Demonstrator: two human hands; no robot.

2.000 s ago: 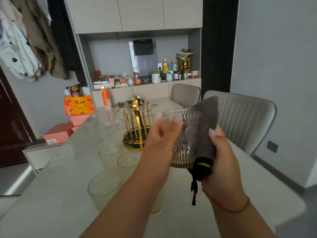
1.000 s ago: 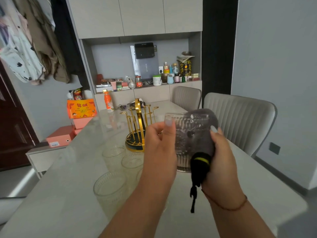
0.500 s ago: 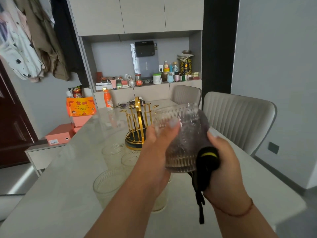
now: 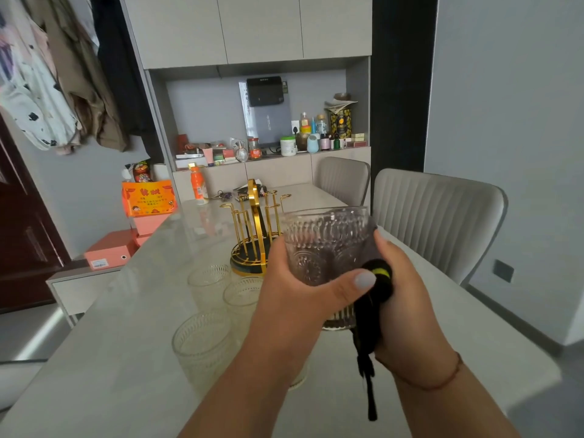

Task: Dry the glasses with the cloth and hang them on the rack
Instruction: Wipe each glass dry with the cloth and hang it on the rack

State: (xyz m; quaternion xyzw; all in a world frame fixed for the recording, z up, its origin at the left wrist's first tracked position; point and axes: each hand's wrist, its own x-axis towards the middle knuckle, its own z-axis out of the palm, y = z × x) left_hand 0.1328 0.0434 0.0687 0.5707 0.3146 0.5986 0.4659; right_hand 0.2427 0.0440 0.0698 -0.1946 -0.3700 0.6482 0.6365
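Above table: glass in L hand grip, cloth in R hand.

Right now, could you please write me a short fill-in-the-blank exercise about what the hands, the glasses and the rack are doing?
1. The left hand grips the patterned glass, whose rim points ____.
2. The right hand presses the grey ____ against that glass.
3. The gold rack on the table holds ____ glasses.
4. Near the rack, ____ more glasses are plainly visible standing.

Missing words: up; cloth; no; three
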